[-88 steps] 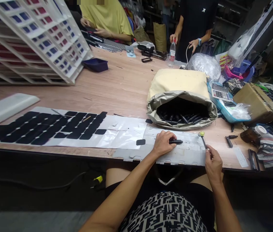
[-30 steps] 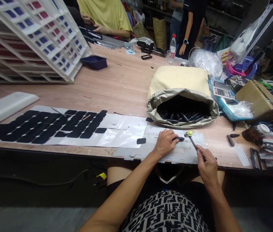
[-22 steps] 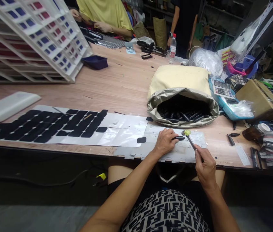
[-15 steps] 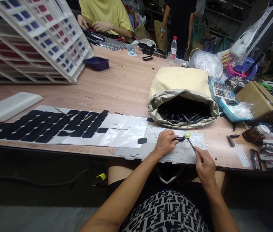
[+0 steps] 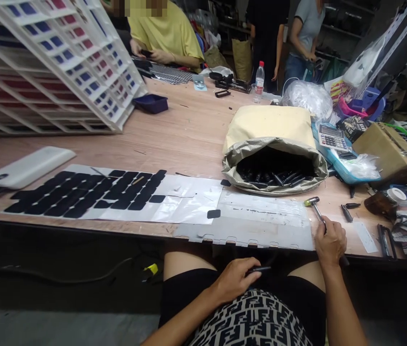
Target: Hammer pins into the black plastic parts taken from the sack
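My left hand [image 5: 237, 278] is down over my lap, below the table edge, with its fingers closed on a small black slim part [image 5: 258, 269]. My right hand [image 5: 330, 239] rests at the table's front edge and grips the handle of a small hammer [image 5: 314, 206] whose metal and yellow head lies on the table. A grey metal plate [image 5: 246, 233] under a white sheet [image 5: 261, 209] lies in front of me. Behind it an open sack [image 5: 271, 144] holds several black parts.
A long white sheet with several black pads [image 5: 88, 192] runs to the left, and a white flat case [image 5: 30, 166] lies beside it. A tilted white rack [image 5: 55, 57] stands at the back left. A calculator [image 5: 330, 137], a cardboard box [image 5: 390, 151] and clutter fill the right. Other people are at the far end.
My left hand has pulled the black part off the plate and down to my lap. My right hand has drawn the hammer back to the right, away from the plate's middle.
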A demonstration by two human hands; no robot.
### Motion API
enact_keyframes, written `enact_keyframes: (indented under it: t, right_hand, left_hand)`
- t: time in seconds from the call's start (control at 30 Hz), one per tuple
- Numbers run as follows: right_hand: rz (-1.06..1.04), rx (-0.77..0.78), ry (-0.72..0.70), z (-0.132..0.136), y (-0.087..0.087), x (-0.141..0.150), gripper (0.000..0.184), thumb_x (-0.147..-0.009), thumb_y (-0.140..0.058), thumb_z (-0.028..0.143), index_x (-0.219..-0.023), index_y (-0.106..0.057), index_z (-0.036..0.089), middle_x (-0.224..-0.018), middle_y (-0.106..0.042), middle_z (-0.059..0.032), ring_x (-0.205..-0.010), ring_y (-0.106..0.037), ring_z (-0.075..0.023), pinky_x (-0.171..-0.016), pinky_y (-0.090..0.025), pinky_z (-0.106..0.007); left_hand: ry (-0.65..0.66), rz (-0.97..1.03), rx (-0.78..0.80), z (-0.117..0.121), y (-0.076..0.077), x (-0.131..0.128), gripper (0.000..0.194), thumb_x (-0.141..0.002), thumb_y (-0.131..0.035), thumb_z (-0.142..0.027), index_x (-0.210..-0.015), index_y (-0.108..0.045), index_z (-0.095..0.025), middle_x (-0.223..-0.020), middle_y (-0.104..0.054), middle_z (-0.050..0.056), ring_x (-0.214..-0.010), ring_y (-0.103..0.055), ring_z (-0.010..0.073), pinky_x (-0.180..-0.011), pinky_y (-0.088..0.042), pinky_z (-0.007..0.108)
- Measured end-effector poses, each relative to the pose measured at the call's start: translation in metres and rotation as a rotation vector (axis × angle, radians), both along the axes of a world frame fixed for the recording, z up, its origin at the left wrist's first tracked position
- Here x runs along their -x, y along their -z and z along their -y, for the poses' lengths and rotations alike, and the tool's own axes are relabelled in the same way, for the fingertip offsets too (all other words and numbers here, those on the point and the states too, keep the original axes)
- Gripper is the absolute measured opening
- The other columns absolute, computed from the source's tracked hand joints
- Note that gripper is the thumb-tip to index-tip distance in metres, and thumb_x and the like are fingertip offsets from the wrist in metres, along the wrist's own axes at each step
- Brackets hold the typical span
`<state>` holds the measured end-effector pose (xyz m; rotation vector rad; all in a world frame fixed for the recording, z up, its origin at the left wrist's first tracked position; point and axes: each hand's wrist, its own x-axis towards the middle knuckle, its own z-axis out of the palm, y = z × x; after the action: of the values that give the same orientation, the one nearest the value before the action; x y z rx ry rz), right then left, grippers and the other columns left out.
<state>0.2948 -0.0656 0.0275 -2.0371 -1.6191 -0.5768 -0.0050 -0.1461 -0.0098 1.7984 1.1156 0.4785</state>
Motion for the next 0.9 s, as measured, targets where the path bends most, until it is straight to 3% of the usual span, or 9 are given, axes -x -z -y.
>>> enact_keyframes:
  t: [0.1, 0.17, 0.23, 0.4, 0.5, 0.57, 0.63, 0.73, 0.9]
  right_hand:
    - [0.032, 0.002, 0.002, 0.001, -0.001, 0.003, 0.03, -0.094, -0.048, 0.029, -0.109, -0.074, 0.022, -0.089, -0.065, -0.0059, -0.081, -0.049, -0.0197, -0.072, -0.031, -0.031]
    - [0.042, 0.006, 0.0, 0.002, -0.003, 0.004, 0.03, -0.094, -0.048, 0.028, -0.109, -0.073, 0.022, -0.09, -0.065, -0.0055, -0.081, -0.049, -0.0192, -0.072, -0.03, -0.031]
    - [0.05, 0.009, 0.0, 0.003, -0.003, 0.003, 0.03, -0.095, -0.048, 0.028, -0.11, -0.073, 0.022, -0.09, -0.065, -0.0053, -0.08, -0.049, -0.019, -0.072, -0.03, -0.031]
    - [0.04, 0.007, 0.0, 0.002, 0.002, 0.001, 0.03, -0.095, -0.048, 0.028, -0.111, -0.072, 0.021, -0.091, -0.064, -0.006, -0.081, -0.048, -0.0193, -0.071, -0.028, -0.031]
    - [0.034, 0.004, -0.004, 0.002, 0.003, 0.001, 0.03, -0.095, -0.047, 0.028, -0.111, -0.071, 0.02, -0.09, -0.063, -0.0066, -0.082, -0.048, -0.0195, -0.07, -0.028, -0.032]
    - [0.036, 0.002, -0.007, 0.002, 0.003, 0.001, 0.03, -0.095, -0.047, 0.028, -0.111, -0.071, 0.02, -0.09, -0.063, -0.0068, -0.081, -0.048, -0.0195, -0.07, -0.029, -0.032]
    - [0.041, 0.001, -0.006, 0.003, 0.002, 0.002, 0.03, -0.095, -0.047, 0.028, -0.111, -0.071, 0.02, -0.089, -0.063, -0.0068, -0.081, -0.048, -0.0196, -0.07, -0.029, -0.032]
    - [0.055, 0.004, 0.0, 0.004, 0.002, 0.002, 0.029, -0.094, -0.047, 0.027, -0.11, -0.071, 0.021, -0.089, -0.063, -0.0063, -0.081, -0.047, -0.0196, -0.069, -0.029, -0.033]
    - [0.068, 0.01, 0.009, 0.004, 0.004, 0.002, 0.029, -0.095, -0.047, 0.028, -0.111, -0.07, 0.021, -0.088, -0.062, -0.0057, -0.081, -0.048, -0.0195, -0.069, -0.029, -0.032]
  left_hand:
    - [-0.155, -0.289, 0.197, -0.006, 0.031, -0.005, 0.028, -0.095, -0.048, -0.034, -0.099, -0.071, -0.018, -0.089, -0.074, 0.007, -0.083, -0.07, 0.0223, -0.075, -0.048, 0.029]
    - [-0.128, -0.422, 0.237, -0.012, 0.034, -0.01, 0.032, -0.096, -0.047, -0.036, -0.098, -0.072, -0.016, -0.091, -0.074, 0.011, -0.09, -0.071, 0.0263, -0.078, -0.048, 0.032]
    - [-0.034, -0.411, 0.197, -0.015, 0.018, -0.013, 0.031, -0.094, -0.051, -0.038, -0.104, -0.072, -0.017, -0.096, -0.074, 0.012, -0.094, -0.071, 0.028, -0.078, -0.049, 0.033]
    - [0.245, 0.026, 0.01, -0.041, -0.06, -0.011, 0.034, -0.089, -0.064, -0.042, -0.118, -0.07, -0.025, -0.092, -0.075, 0.002, -0.08, -0.069, 0.0182, -0.071, -0.051, 0.026]
    - [-0.057, 0.111, -0.258, -0.093, -0.084, -0.004, 0.026, -0.093, -0.06, -0.036, -0.111, -0.072, -0.022, -0.096, -0.074, 0.004, -0.08, -0.067, 0.017, -0.074, -0.053, 0.029]
    - [-0.33, -0.003, -0.468, -0.136, -0.084, 0.002, 0.022, -0.091, -0.062, -0.028, -0.11, -0.071, -0.021, -0.101, -0.073, 0.006, -0.085, -0.065, 0.0193, -0.077, -0.053, 0.033]
    - [-0.48, -0.163, -0.577, -0.172, -0.078, 0.005, 0.022, -0.087, -0.066, -0.025, -0.108, -0.071, -0.021, -0.103, -0.071, 0.008, -0.094, -0.063, 0.0233, -0.082, -0.052, 0.036]
    - [-0.522, -0.376, -0.58, -0.202, -0.069, 0.004, 0.023, -0.081, -0.072, -0.028, -0.103, -0.071, -0.022, -0.1, -0.07, 0.008, -0.1, -0.06, 0.0281, -0.078, -0.049, 0.037]
    - [-0.479, -0.51, -0.528, -0.208, -0.068, -0.005, 0.028, -0.079, -0.073, -0.025, -0.106, -0.065, -0.023, -0.1, -0.071, 0.006, -0.095, -0.059, 0.0276, -0.071, -0.044, 0.034]
